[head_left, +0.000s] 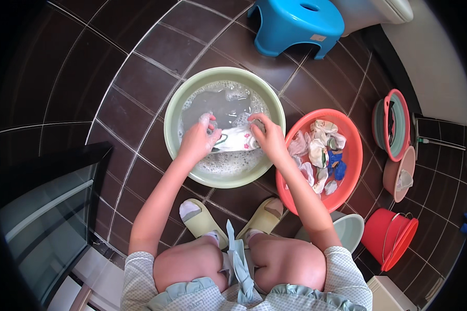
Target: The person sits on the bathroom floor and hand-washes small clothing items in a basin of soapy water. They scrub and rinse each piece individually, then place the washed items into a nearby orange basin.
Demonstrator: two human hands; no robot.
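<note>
A pale green basin [172, 106] of sudsy grey water stands on the floor in front of me. Just over the water, a white sock [236, 140] with pink flowers and green markings is stretched sideways between my hands. My left hand [196, 140], with foam on its fingers, grips the sock's left end. At the right end, my right hand [269, 136] pinches it between thumb and curled fingers. Part of the sock's ends is hidden by my fingers. Beside my right forearm sits an orange-red basin [354, 179] with several crumpled white and blue pieces of laundry [319, 145].
A blue plastic stool [298, 26] stands beyond the green basin. To the right are a folding basin [396, 124], a pink basin [398, 181], a red bucket [384, 236] and a pale basin [350, 230]. My slippered feet [205, 223] are close below the washing basin. A glass-panelled frame [52, 223] is at left.
</note>
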